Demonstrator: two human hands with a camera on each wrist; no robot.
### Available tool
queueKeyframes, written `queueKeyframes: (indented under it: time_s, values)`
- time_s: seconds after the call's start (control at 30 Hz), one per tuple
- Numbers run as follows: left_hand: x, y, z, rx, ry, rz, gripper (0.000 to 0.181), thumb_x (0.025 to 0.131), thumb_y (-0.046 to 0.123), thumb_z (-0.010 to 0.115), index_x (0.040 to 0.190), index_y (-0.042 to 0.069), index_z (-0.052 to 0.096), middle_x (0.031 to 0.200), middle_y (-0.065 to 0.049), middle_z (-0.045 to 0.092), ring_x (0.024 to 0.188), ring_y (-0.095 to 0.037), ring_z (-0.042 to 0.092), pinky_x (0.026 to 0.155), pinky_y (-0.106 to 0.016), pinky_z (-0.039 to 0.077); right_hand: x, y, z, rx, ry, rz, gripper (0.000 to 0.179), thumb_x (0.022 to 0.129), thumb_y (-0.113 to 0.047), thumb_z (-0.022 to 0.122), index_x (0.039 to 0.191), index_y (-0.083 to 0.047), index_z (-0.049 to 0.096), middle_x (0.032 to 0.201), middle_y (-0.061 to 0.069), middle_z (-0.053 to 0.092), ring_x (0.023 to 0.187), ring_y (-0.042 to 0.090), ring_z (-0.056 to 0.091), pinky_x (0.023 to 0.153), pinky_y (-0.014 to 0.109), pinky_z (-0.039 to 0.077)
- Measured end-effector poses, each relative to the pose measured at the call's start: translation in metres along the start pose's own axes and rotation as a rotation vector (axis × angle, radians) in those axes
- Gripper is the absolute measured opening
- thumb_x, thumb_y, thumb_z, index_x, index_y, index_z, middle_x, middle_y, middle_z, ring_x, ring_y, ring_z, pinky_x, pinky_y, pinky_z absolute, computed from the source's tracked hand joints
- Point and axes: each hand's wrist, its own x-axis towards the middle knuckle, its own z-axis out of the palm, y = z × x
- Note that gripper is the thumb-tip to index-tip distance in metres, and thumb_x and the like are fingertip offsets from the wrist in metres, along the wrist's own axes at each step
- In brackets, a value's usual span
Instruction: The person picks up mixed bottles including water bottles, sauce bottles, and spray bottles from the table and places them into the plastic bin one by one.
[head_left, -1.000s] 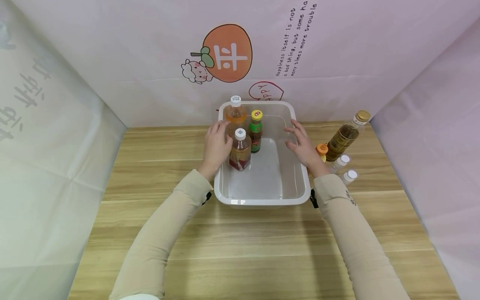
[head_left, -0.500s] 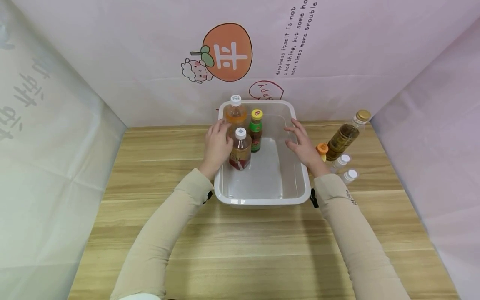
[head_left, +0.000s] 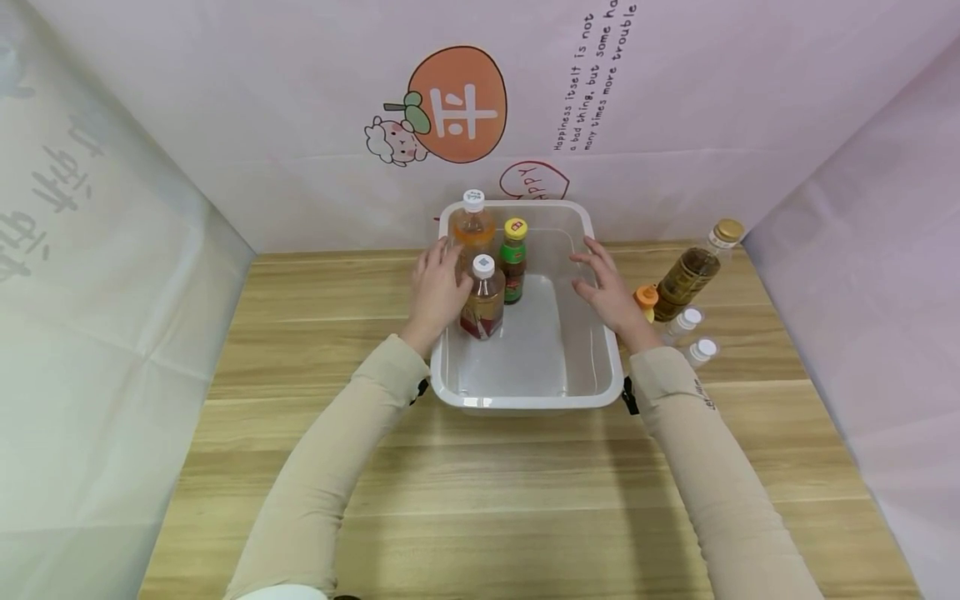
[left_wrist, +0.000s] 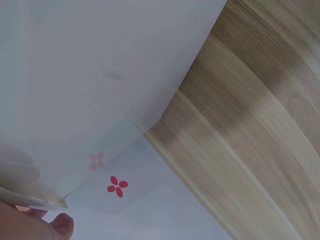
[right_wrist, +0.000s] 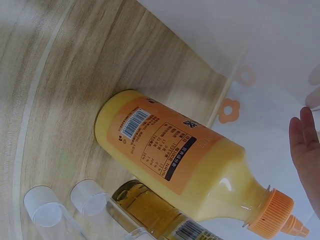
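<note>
We see the pale, translucent plastic tub with rounded corners on the wood-grain table, squarely between the two hands, its longer axis seeming to run away from the person – and we judge that this between-ness is what matters most now. The left hand lies over the left rim, the right hand over the right, both toward the far half, so neither is clearly nearer to the tub. The left fingers are loosely bent with the thumb well apart; the right fingers are spread wide, reaching inward past the rim. We see no bottle held, and cannot tell how firmly either hand presses the rim. Just beside the left thumb stands the clear, white-capped bottle with a red-and-gold label, upright inside the tub – whether they touch, we cannot tell. Outside, by the right wrist, is the yellow plastic squeeze bottle with an orange nozzle, nearer to the right hand
</note>
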Motion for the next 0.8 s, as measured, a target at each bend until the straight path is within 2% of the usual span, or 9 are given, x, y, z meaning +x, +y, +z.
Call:
queueKeyframes:
  time_s: [0.2, 0.47, 0.67, 0.8]
  values:
    - [0.0017, -0.002, -0.0002, -0.047, -0.041, -0.031, 0.052, 0.093, 0.023, 0.052, 0.143, 0.013, 0.042, 0.159, -0.01, 0.021, 0.142, -0.039, 0.029, 0.119, -0.052, 0.021, -0.0009, -0.0009, 0.0008, 0.005, -0.001, 0.001, 0.045, 0.094, -0.008, 0.049, 0.137, 0.004, 0.041, 0.162, 0.008, 0.004, 0.15, 0.034, 0.002, 0.119, 0.061, 0.012]
    - [0.0031, -0.0052, 0.0008, -0.182, -0.053, -0.046, 0.051, 0.093, 0.021, 0.052, 0.142, 0.013, 0.044, 0.16, -0.007, 0.016, 0.14, -0.035, 0.035, 0.111, -0.049, 0.038, -0.0027, -0.0032, -0.0006, -0.001, -0.007, 0.003, 0.047, 0.095, -0.008, 0.049, 0.139, 0.004, 0.039, 0.163, 0.008, 0.002, 0.15, 0.033, 0.0, 0.119, 0.061, 0.012]
    - [0.0043, -0.0072, 0.0001, -0.304, -0.053, -0.065, 0.059, 0.091, 0.016, 0.055, 0.147, 0.017, 0.036, 0.16, -0.006, 0.015, 0.142, -0.034, 0.031, 0.115, -0.049, 0.033, -0.0026, -0.0046, -0.0003, -0.004, -0.007, 0.001, 0.048, 0.095, -0.008, 0.05, 0.14, 0.004, 0.038, 0.163, 0.01, 0.002, 0.15, 0.035, 0.001, 0.119, 0.061, 0.012]
    - [0.0045, -0.0075, -0.0001, -0.318, -0.048, -0.074, 0.067, 0.093, 0.018, 0.054, 0.152, 0.022, 0.024, 0.159, -0.008, 0.017, 0.143, -0.034, 0.03, 0.115, -0.051, 0.032, -0.0026, -0.0032, -0.0001, -0.002, 0.005, -0.005, 0.047, 0.095, -0.007, 0.05, 0.139, 0.004, 0.04, 0.162, 0.011, 0.004, 0.149, 0.036, 0.003, 0.119, 0.061, 0.013]
